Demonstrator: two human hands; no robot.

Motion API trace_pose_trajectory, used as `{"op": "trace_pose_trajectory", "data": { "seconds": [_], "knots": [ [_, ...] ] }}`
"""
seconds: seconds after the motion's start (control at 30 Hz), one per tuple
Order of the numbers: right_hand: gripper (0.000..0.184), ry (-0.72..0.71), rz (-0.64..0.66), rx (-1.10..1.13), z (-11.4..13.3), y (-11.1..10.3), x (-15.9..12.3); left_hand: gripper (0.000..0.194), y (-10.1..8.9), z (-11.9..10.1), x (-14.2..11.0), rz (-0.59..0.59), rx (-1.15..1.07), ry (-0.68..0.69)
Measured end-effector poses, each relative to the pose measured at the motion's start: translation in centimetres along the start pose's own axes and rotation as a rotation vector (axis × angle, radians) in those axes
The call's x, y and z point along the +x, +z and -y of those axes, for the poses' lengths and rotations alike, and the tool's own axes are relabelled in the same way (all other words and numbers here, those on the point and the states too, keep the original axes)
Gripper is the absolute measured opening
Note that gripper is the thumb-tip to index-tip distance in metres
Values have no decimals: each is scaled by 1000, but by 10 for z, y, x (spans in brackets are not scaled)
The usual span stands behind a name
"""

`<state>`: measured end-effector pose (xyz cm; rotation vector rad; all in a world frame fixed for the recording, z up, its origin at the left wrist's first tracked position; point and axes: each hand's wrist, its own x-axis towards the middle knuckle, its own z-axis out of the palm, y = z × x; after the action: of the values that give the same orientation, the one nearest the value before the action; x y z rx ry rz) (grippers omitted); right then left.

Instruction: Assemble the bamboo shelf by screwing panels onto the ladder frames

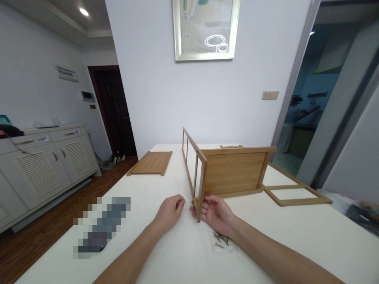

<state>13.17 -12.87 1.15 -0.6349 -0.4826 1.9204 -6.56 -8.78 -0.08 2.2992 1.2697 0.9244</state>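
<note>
On the white table (166,252) a partly built bamboo shelf (233,171) lies on its side: a slatted side frame (194,165) joined to a flat board. My right hand (214,213) grips the near post of that frame at its lower end. Just left of the post, my left hand (171,209) pinches a thin metal tool, probably a hex key, whose tip points at the post. A clear bag of screws (220,238) lies under my right wrist.
A loose bamboo board (151,163) lies at the table's far left and a second open frame (291,189) at the right. A blurred object (100,225) sits near the left edge. White cabinets (44,161) stand left; a person is in the doorway right.
</note>
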Motion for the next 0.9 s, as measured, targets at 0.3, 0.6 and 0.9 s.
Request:
{"op": "trace_pose_trajectory", "data": {
  "seconds": [0.3, 0.6, 0.9],
  "knots": [
    [20, 0, -6, 5, 1, 2, -1, 27, -3, 0, -3, -15, 211, 200],
    [21, 8, -36, 9, 1, 4, -1, 26, -2, 4, -4, -50, 218, 219],
    [18, -3, -21, 1, -1, 1, 0, 26, -3, -3, -3, -28, 48, 78]
  ]
}}
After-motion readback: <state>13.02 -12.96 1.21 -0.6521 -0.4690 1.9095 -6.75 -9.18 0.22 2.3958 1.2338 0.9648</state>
